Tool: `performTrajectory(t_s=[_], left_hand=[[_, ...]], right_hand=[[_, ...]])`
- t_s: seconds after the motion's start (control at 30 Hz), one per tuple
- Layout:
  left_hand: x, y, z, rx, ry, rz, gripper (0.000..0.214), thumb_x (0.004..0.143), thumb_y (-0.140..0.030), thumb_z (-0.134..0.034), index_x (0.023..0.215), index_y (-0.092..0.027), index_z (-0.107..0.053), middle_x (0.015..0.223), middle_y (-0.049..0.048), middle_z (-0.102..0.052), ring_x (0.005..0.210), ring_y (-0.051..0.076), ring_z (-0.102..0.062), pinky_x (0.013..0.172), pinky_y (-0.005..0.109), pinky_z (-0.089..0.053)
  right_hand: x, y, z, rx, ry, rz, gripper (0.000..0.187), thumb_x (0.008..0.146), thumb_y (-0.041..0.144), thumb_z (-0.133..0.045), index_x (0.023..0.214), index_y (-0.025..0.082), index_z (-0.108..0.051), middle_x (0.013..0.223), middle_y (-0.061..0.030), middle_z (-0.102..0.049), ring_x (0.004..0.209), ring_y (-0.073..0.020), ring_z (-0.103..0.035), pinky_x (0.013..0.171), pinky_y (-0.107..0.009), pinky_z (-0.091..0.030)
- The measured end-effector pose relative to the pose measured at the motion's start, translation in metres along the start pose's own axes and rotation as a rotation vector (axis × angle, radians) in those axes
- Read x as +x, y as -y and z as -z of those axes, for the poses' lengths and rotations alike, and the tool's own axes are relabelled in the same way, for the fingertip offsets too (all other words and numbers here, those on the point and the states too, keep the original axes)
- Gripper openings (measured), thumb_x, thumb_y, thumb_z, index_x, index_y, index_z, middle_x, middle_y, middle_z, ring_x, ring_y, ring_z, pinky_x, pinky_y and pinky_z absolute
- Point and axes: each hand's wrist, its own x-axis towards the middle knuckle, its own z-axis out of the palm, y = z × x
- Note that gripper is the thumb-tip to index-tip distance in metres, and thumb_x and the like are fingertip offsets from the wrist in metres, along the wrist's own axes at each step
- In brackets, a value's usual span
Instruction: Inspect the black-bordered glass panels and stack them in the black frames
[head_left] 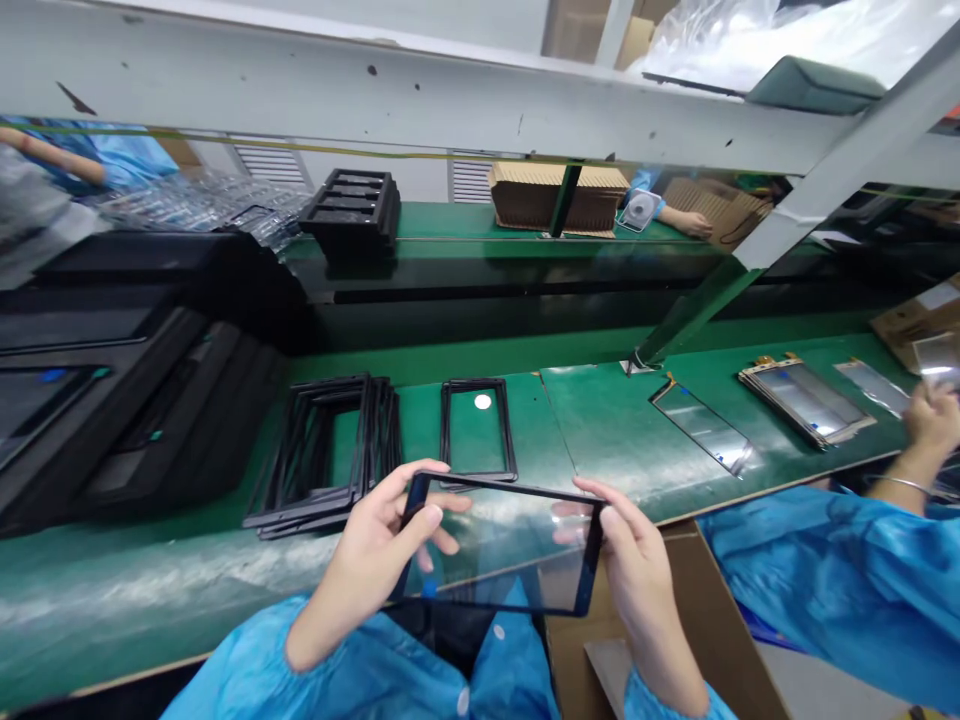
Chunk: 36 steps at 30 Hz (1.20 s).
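Note:
A clear glass panel with a black border (510, 545) is held up in front of me, over the bench's front edge. My left hand (390, 540) grips its left end, thumb on the near face and fingers showing through the glass behind. At the opposite end, my right hand (630, 545) pinches the border between thumb and fingers. Just beyond the panel, a thin black rectangular frame (512, 440) lies flat on the green bench. Left of that is an uneven stack of similar black frames (367, 430).
Black trays (150, 400) are piled at the left. Rightward on the bench lie a glass panel (701, 425) and stacked panels (806, 395). A co-worker's hand (932, 420) holds a panel at far right. A slanted post (705, 300) rises from the bench, and a shelf beam (420, 90) crosses above.

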Motion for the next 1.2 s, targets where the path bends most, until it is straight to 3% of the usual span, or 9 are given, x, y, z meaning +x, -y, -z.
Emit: performTrajectory(t_s=[0.13,0.23,0.37,0.5,0.6,0.8,0.93,1.07,1.2], left_hand=[[-0.002,0.001,-0.002,0.119,-0.058,-0.1,0.052,0.103,-0.044,-0.065,0.146,-0.021,-0.048,0.136,0.0207,-0.075,0.078,0.024,-0.081,0.061,0.032,-0.062],[0.001,-0.006,-0.003,0.509,-0.136,-0.447,0.06,0.104,-0.029,-0.064,0.16,-0.028,-0.042,0.165,0.0165,-0.053,0.133,0.032,-0.068,0.109,0.05,-0.056],[0.013,-0.025,-0.005,0.978,0.096,-0.765,0.034,0.102,-0.027,-0.066,0.136,-0.027,-0.073,0.134,0.0076,-0.079,0.132,0.033,-0.068,0.13,0.063,-0.026],[0.019,-0.036,-0.009,1.078,0.267,-0.682,0.031,0.107,-0.033,-0.058,0.123,-0.019,-0.08,0.111,0.0086,-0.086,0.099,0.031,-0.081,0.097,0.049,-0.059],[0.018,-0.037,-0.009,1.064,0.303,-0.665,0.032,0.108,-0.032,-0.056,0.125,-0.021,-0.08,0.107,0.0064,-0.087,0.095,0.029,-0.082,0.076,0.037,-0.06],[0.015,-0.034,-0.004,0.916,0.25,-0.553,0.025,0.103,-0.032,-0.064,0.115,-0.027,-0.085,0.108,0.0053,-0.087,0.097,0.03,-0.082,0.08,0.034,-0.06],[0.017,-0.019,-0.013,0.459,0.135,-0.183,0.022,0.099,-0.036,-0.069,0.109,-0.023,-0.083,0.103,0.0072,-0.087,0.085,0.026,-0.082,0.071,0.031,-0.061],[0.012,0.005,-0.025,-0.076,0.221,0.041,0.046,0.1,-0.043,-0.07,0.138,-0.017,-0.069,0.117,0.017,-0.083,0.089,0.026,-0.083,0.07,0.03,-0.062],[0.001,0.012,-0.025,-0.148,0.344,0.12,0.068,0.102,-0.052,-0.068,0.162,-0.024,-0.05,0.142,0.0227,-0.073,0.107,0.031,-0.081,0.074,0.03,-0.061]], right_hand=[[-0.009,0.005,-0.015,0.063,-0.034,-0.002,0.034,0.089,0.05,-0.082,0.108,0.022,-0.077,0.081,-0.0082,-0.085,0.058,-0.0255,-0.081,0.059,-0.033,-0.066],[-0.012,0.012,-0.022,0.018,-0.029,0.005,0.034,0.089,0.052,-0.082,0.103,0.021,-0.077,0.079,-0.0092,-0.085,0.058,-0.0262,-0.081,0.057,-0.031,-0.066],[-0.015,0.014,-0.023,-0.03,0.012,0.011,0.032,0.091,0.051,-0.081,0.103,0.022,-0.077,0.078,-0.0087,-0.085,0.057,-0.0259,-0.081,0.057,-0.031,-0.065],[-0.018,0.012,-0.023,-0.022,0.024,0.0,0.03,0.093,0.049,-0.08,0.105,0.022,-0.076,0.08,-0.0082,-0.085,0.057,-0.0245,-0.081,0.058,-0.031,-0.065],[-0.018,0.013,-0.024,-0.019,0.015,0.008,0.032,0.091,0.05,-0.081,0.103,0.021,-0.076,0.076,-0.0077,-0.085,0.054,-0.0248,-0.079,0.055,-0.032,-0.065],[-0.013,0.009,-0.018,0.004,0.025,-0.029,0.037,0.091,0.05,-0.081,0.115,0.022,-0.076,0.08,-0.0074,-0.085,0.059,-0.0256,-0.081,0.061,-0.034,-0.066],[-0.005,-0.003,-0.019,0.271,0.087,-0.052,0.083,0.088,0.073,-0.071,0.154,0.027,-0.054,0.113,-0.0138,-0.085,0.093,-0.0349,-0.084,0.081,-0.048,-0.068],[-0.002,-0.008,-0.039,0.248,0.073,-0.115,0.101,0.085,0.055,-0.084,0.167,0.026,-0.033,0.102,-0.0102,-0.086,0.075,-0.0291,-0.084,0.067,-0.038,-0.067],[-0.004,0.002,-0.05,0.188,-0.007,-0.145,0.105,0.083,0.048,-0.087,0.167,0.021,-0.03,0.091,-0.0065,-0.085,0.064,-0.0235,-0.081,0.051,-0.027,-0.061]])
